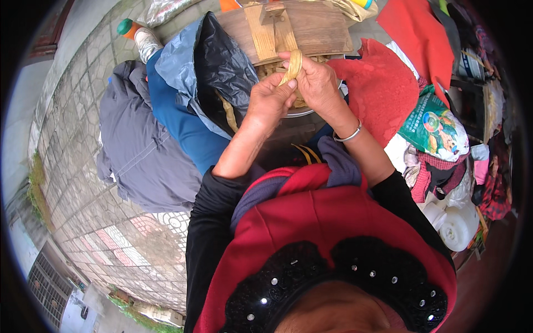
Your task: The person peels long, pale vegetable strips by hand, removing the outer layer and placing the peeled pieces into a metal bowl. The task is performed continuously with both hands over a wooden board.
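A yellowish, ridged strip is bent into a loop between my hands, above a round basin. My left hand pinches its lower end between thumb and fingers. The upper part of the loop lies against the fingers of my right hand, which grips it from the other side. Beneath them the basin holds similar yellowish pieces, largely hidden by my hands. A wooden board rests at the basin's far side, with a paler plank and a small wooden block on top.
To the left, a black plastic bag gapes, a long yellowish piece at its mouth. A grey garment lies beside my blue-trousered leg. Red cloth, a green printed sack and a white plastic container crowd the right.
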Motion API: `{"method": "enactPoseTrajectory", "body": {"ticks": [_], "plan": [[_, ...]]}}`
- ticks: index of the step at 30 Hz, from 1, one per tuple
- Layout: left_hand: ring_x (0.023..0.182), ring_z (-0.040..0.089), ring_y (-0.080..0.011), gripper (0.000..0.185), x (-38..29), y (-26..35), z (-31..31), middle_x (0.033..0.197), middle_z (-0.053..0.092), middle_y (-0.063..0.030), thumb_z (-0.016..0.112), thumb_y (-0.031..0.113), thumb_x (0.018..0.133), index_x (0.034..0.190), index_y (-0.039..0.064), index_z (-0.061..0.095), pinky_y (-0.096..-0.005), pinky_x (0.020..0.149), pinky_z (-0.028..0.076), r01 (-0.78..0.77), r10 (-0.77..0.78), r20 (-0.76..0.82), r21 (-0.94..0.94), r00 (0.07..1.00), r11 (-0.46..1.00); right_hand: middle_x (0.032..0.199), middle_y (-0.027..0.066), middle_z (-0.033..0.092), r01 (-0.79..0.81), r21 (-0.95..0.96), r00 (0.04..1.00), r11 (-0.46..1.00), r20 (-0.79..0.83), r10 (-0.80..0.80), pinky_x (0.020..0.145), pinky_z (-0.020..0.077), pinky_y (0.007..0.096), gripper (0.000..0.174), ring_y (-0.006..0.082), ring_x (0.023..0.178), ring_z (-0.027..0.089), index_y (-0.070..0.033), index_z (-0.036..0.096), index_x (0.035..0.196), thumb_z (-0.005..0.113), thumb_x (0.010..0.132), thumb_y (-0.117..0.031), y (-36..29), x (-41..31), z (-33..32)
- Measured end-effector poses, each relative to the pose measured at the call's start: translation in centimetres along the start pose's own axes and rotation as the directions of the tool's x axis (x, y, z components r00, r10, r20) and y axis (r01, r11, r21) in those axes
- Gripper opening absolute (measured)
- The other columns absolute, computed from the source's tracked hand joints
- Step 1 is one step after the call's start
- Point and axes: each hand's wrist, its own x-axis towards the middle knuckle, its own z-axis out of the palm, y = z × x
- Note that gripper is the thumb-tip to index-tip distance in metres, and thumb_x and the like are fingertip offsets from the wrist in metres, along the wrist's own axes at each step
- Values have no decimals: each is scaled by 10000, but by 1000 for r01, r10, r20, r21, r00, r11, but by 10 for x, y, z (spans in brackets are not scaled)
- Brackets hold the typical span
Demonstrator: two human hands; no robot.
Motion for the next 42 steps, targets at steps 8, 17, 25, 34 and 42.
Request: {"method": "enactPoseTrajectory", "body": {"ticks": [8, 17, 25, 34, 42], "plan": [[580, 595, -243, 134, -13, -3, -27, 713, 594, -63, 646, 69, 905, 1038, 59, 637, -361, 534, 470, -448, 626, 385, 892, 679, -63, 901, 104, 714, 13, -210, 944, 978, 325, 57, 738, 546, 312, 215, 214, 839, 699, -26, 677, 1098, 558, 1001, -176, 12, -12, -12], [916, 663, -370, 302, -24, -24, -27, 1048, 642, -195, 647, 21, 882, 1180, 2, 607, -382, 774, 542, -511, 649, 306, 847, 697, 149, 1176, 82, 643, -766, 642, 631, -29, 760, 158, 952, 506, 386, 257, 211, 1095, 618, -55, 631, 1176, 548, 1004, -227, 35, -41, 7], [840, 673, -397, 285, -25, 2, 2, 918, 664, -211, 645, 176, 915, 1140, 14, 579, -425, 714, 528, -237, 535, 60, 934, 843, 267, 1170, 129, 622, -140, 386, 974, 912, 217, 58, 916, 478, 328, 136, 227, 1073, 593, 35, 674, 947, 569, 896, -34, 10, -25, 7], [500, 376, -30, 253, -19, -6, -12, 605, 482, 44, 500, 265, 1043, 1007, 49, 627, -187, 463, 275, -115, 140, -76, 268, 987, 957, 1150, 93, 601, 35, 378, 999, 925, -50, -18, 884, 457, 292, 116, 162, 1034, 567, 53, 701, 902, 627, 870, -30, -4, -6, -4], [667, 660, -334, 110, -43, -1, -25, 713, 616, -135, 635, 133, 933, 1021, 73, 657, -383, 575, 512, -323, 551, 235, 944, 801, 66, 1100, 51, 615, -257, 657, 966, 708, 161, 202, 872, 476, 265, 305, 116, 994, 584, 32, 651, 1162, 649, 954, -191, 3, -1, -19]]}}
